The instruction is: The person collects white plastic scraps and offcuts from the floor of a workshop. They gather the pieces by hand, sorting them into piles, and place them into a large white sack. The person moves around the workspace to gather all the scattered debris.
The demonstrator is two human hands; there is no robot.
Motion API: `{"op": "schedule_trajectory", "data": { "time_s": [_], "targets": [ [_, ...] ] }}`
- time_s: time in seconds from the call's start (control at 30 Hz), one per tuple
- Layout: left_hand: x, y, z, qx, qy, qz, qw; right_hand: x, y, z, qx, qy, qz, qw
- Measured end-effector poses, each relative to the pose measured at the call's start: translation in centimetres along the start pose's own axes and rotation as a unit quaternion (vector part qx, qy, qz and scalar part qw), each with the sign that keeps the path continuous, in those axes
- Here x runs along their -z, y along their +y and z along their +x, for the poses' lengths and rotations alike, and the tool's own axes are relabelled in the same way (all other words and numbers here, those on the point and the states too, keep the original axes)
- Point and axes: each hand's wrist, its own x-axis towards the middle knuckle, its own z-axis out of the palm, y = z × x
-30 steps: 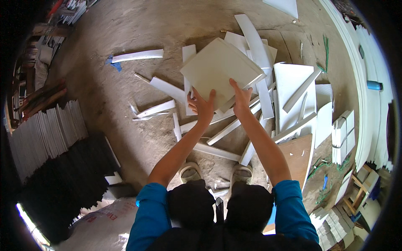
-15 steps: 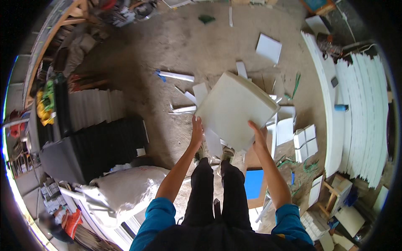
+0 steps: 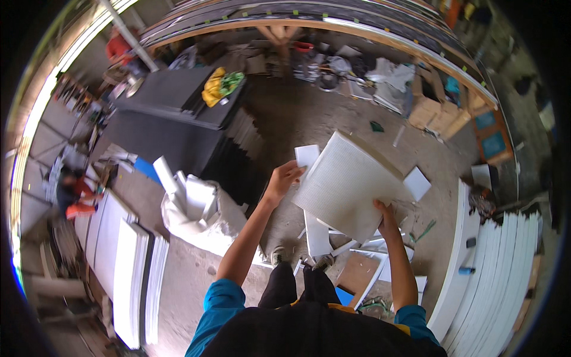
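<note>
A thick stack of white sheets [image 3: 351,187], its fine ribbed layers facing me, hangs tilted in front of me above the floor. My right hand [image 3: 388,219] grips its lower right side, thumb on the near face. At the stack's left edge, my left hand [image 3: 285,179] is closed, its fingertips at the lower edge of a small white rectangular piece [image 3: 307,155] that it appears to pinch. The fingers behind that piece are partly hidden.
White offcuts [image 3: 318,235] and a brown board [image 3: 358,272] lie by my feet. A white sack of scraps [image 3: 205,223] stands left, before black panels [image 3: 172,134]. Long white panels [image 3: 493,279] are stacked right. People [image 3: 77,193] are at the far left.
My view has swung up and left. The stack has turned from its smooth face to its ribbed side. My left hand has moved from the stack's edge to the small white piece.
</note>
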Motion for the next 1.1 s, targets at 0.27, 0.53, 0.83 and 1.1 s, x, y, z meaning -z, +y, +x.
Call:
{"op": "schedule_trajectory", "data": {
  "time_s": [0.27,0.53,0.83,1.1],
  "targets": [
    [10.6,-1.1,-10.1,-0.041,0.240,0.045,0.969,-14.3,5.9,2.3,-0.109,-0.089,-0.065,0.988],
    [27.3,-8.6,-23.0,-0.053,0.394,-0.010,0.917,-32.3,15.6,3.3,-0.079,-0.160,-0.135,0.975],
    [38.8,-18.7,-27.0,0.128,0.609,0.159,0.766,-49.8,21.7,4.5,0.027,-0.139,-0.176,0.974],
    [44.1,-21.6,-24.8,0.255,0.518,0.087,0.812,-54.0,30.4,5.0,0.104,-0.215,-0.245,0.939]
  ]
}}
